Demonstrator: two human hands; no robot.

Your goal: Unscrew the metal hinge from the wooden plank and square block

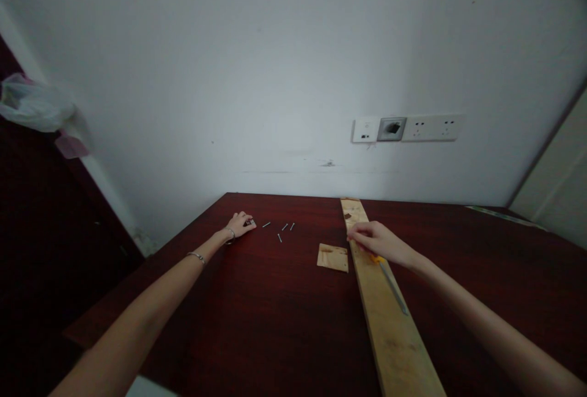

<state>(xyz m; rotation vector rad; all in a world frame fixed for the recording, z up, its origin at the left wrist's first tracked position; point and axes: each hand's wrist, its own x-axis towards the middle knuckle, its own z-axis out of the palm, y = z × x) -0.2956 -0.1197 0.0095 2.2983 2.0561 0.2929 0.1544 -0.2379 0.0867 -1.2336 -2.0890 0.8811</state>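
Observation:
My left hand (240, 224) reaches to the far left of the dark red table, fingers curled down over a small dark and silver piece I cannot make out. Several loose screws or nails, one of them a thin metal screw or nail (279, 238), lie just right of it. My right hand (378, 241) is over a long wooden board (389, 336), thumb and fingers pinched together at its left edge; what they hold, if anything, is hidden. Below that hand a tool with a yellow handle (377, 259) and long grey blade or shaft (394, 292) lies on the board.
A small square wooden piece (332, 258) lies left of the board. The table (275, 311) meets a white wall with sockets (430, 128). A plastic bag (34, 103) hangs at far left, and a flat strip (507, 216) lies at the back right.

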